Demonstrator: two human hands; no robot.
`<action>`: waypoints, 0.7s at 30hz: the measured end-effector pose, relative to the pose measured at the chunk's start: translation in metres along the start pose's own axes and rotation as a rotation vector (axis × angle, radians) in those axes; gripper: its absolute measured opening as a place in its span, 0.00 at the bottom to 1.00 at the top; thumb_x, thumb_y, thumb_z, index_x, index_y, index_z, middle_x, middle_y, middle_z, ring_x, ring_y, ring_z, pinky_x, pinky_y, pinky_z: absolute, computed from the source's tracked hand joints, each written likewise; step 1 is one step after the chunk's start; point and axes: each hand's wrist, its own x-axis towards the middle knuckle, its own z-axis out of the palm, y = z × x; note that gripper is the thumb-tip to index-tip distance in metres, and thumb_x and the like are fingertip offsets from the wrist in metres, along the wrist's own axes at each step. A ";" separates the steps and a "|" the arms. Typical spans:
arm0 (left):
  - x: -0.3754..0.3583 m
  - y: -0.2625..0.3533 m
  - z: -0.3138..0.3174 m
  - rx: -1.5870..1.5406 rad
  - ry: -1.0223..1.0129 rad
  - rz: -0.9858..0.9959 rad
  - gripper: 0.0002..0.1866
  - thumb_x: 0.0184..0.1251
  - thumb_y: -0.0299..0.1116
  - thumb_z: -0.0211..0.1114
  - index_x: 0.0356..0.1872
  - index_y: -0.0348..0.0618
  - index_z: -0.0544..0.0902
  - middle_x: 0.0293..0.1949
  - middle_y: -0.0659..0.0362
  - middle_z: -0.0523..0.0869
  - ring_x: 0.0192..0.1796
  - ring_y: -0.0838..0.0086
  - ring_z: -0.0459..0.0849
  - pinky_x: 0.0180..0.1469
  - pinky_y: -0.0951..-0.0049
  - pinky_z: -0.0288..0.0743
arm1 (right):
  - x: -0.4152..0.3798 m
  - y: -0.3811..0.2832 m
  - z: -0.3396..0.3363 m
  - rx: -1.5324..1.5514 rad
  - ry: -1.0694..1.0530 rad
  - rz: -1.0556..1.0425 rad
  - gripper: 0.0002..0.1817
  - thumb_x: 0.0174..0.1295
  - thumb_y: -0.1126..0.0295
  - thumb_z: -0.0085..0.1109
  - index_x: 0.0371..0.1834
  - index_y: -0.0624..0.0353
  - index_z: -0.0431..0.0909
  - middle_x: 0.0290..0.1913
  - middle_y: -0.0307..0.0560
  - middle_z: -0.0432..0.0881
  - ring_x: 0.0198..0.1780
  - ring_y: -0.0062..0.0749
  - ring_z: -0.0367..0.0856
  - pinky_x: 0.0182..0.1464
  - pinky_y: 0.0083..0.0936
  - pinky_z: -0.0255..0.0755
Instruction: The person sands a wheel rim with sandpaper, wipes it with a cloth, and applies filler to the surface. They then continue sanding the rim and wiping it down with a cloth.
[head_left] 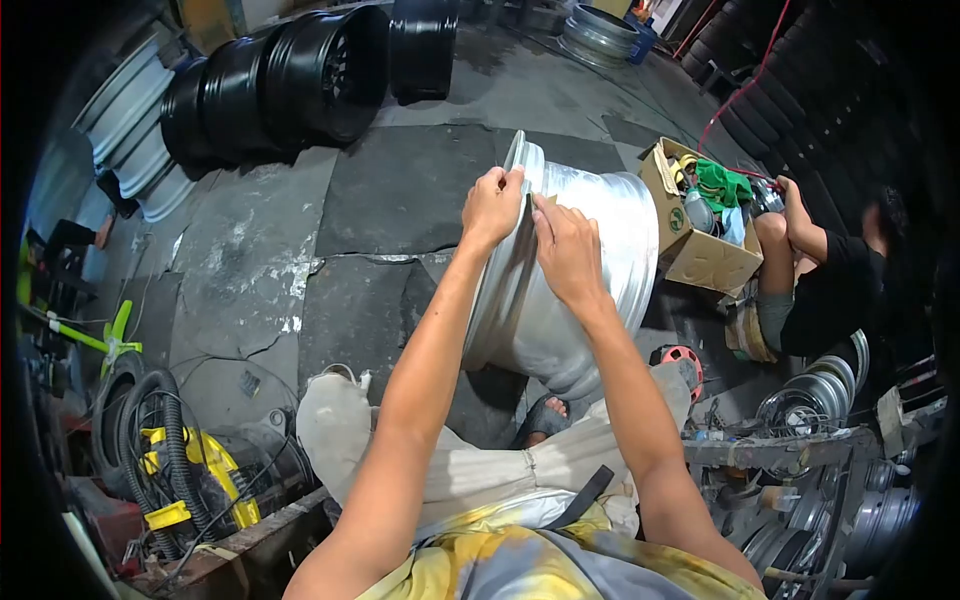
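A bare silver wheel rim [560, 300] stands on edge between my knees, its lip facing left. My left hand [492, 208] is closed over the top of that lip, fingers curled and thumb side toward the right hand. Just to the right, my right hand [572, 252] presses against the inner side of the same lip with its fingers bent together. A small yellowish edge shows at the right fingertips, too small to name. The far side of the rim's lip is hidden from view.
Black wheel rims [325, 80] and silver rims [130, 110] line the back left. A cardboard box [710, 262] of rags and tools stands at right, beside a seated person [830, 280]. A yellow machine with hoses [215, 480] sits at lower left, a metal frame [780, 450] at lower right.
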 end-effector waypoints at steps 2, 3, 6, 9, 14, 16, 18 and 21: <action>-0.005 0.002 0.000 0.030 -0.001 0.017 0.28 0.75 0.54 0.54 0.34 0.34 0.82 0.37 0.41 0.87 0.45 0.41 0.85 0.47 0.49 0.75 | 0.014 0.002 0.007 -0.049 0.019 -0.009 0.13 0.69 0.71 0.55 0.53 0.61 0.84 0.37 0.50 0.87 0.42 0.46 0.82 0.44 0.45 0.68; -0.005 0.004 0.000 0.017 -0.022 0.005 0.27 0.75 0.54 0.54 0.35 0.34 0.82 0.38 0.39 0.87 0.46 0.39 0.85 0.48 0.49 0.75 | 0.024 0.011 0.013 -0.093 0.042 -0.034 0.12 0.69 0.72 0.54 0.50 0.62 0.84 0.37 0.50 0.87 0.42 0.47 0.83 0.45 0.45 0.68; -0.006 0.009 -0.002 0.014 -0.021 -0.020 0.27 0.75 0.54 0.54 0.36 0.34 0.83 0.39 0.39 0.88 0.47 0.39 0.85 0.49 0.49 0.75 | 0.025 0.006 0.016 -0.174 0.064 -0.056 0.11 0.67 0.72 0.53 0.45 0.64 0.84 0.37 0.53 0.87 0.40 0.49 0.83 0.45 0.47 0.68; -0.007 0.010 -0.004 0.037 -0.039 -0.017 0.27 0.75 0.54 0.52 0.36 0.35 0.83 0.40 0.40 0.88 0.49 0.39 0.84 0.50 0.47 0.75 | -0.002 -0.015 0.009 -0.065 0.059 0.002 0.10 0.67 0.72 0.52 0.42 0.63 0.83 0.36 0.57 0.87 0.41 0.53 0.83 0.45 0.51 0.69; -0.006 0.007 -0.002 0.026 -0.024 0.009 0.28 0.75 0.55 0.51 0.38 0.35 0.83 0.42 0.39 0.88 0.50 0.38 0.84 0.52 0.47 0.74 | 0.045 0.011 0.017 -0.104 -0.047 0.093 0.10 0.67 0.71 0.51 0.42 0.60 0.83 0.33 0.60 0.86 0.39 0.58 0.84 0.43 0.56 0.69; -0.004 0.006 -0.003 0.062 -0.026 0.002 0.28 0.76 0.55 0.51 0.38 0.36 0.83 0.42 0.39 0.88 0.51 0.37 0.84 0.52 0.46 0.74 | 0.033 0.007 0.019 -0.148 -0.058 0.061 0.10 0.67 0.71 0.50 0.42 0.61 0.83 0.32 0.60 0.86 0.38 0.60 0.84 0.42 0.57 0.70; -0.003 0.010 -0.004 0.062 -0.032 -0.039 0.28 0.76 0.54 0.50 0.38 0.36 0.83 0.42 0.38 0.88 0.51 0.37 0.84 0.52 0.46 0.74 | 0.013 -0.012 0.009 -0.116 -0.021 0.018 0.09 0.67 0.72 0.50 0.41 0.61 0.81 0.31 0.60 0.85 0.38 0.60 0.83 0.42 0.57 0.69; -0.007 0.008 -0.002 0.077 -0.039 -0.003 0.28 0.76 0.54 0.50 0.37 0.35 0.83 0.41 0.38 0.87 0.49 0.38 0.84 0.51 0.46 0.75 | 0.011 -0.011 0.008 -0.132 0.016 0.018 0.09 0.67 0.72 0.50 0.39 0.62 0.80 0.32 0.61 0.85 0.37 0.60 0.83 0.41 0.57 0.69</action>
